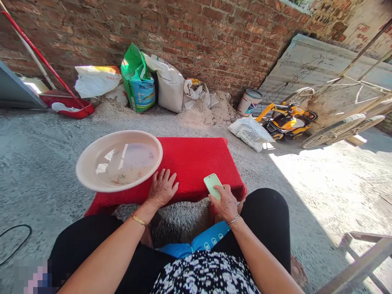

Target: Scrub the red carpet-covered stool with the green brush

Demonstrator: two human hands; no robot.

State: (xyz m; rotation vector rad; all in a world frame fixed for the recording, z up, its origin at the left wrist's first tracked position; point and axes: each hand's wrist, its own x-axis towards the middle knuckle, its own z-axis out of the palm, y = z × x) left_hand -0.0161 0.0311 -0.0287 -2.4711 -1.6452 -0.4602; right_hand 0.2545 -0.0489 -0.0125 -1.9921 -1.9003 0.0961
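My left hand (163,188) lies flat on the red cloth (192,159) that covers a low table, fingers spread, close against the rim of a basin. That wide, pale pink basin (85,173) stands on the left part of the table, holding water with small bits at the bottom. Over the table's right front edge, my right hand (226,202) is closed around a phone (212,183) with a pale green face and rounded corners. The thumb rests across its lower part, and its upper half shows.
Along the brick wall stand a green bag (139,81), a white sack (170,85) and a bucket (249,102). A red dustpan (82,110) sits at left. At right are a white bag (252,132), a yellow toy excavator (288,122) and a wheeled cart (333,130).
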